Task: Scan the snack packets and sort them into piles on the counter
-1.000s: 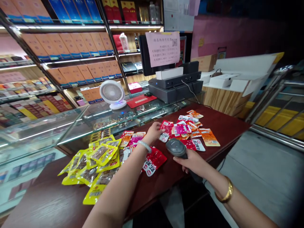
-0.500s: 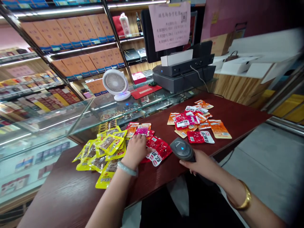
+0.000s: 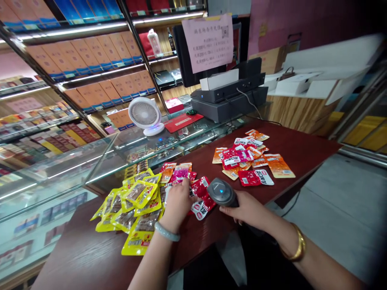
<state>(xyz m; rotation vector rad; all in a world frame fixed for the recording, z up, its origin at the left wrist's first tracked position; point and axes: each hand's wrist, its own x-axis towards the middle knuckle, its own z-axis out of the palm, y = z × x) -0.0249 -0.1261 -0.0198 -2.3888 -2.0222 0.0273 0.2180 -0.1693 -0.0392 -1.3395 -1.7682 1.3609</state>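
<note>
My left hand (image 3: 177,200) is over the red snack packets, its fingers bent down and partly hidden. A packet seems to be under them, its white end showing left of the hand. Beside the thumb lie red-and-white snack packets (image 3: 203,197), fanned over each other. A purple packet (image 3: 180,174) and an orange packet (image 3: 167,172) lie just beyond the fingertips. My right hand (image 3: 246,207) grips a dark grey barcode scanner (image 3: 223,192) by its handle, a blue light lit on top. The scanner's head is close above the fanned packets.
Yellow snack packets (image 3: 137,209) are heaped left of my left hand. More red and orange packets (image 3: 238,157) form a pile at the right of the brown table (image 3: 90,249). Behind are a glass counter (image 3: 121,161), a white fan (image 3: 145,114) and a cash-register monitor (image 3: 187,60).
The scanner has shifted left, toward the fanned red packets. My left hand has moved slightly nearer, and a white packet end now shows left of it. The view has tilted up a little.
</note>
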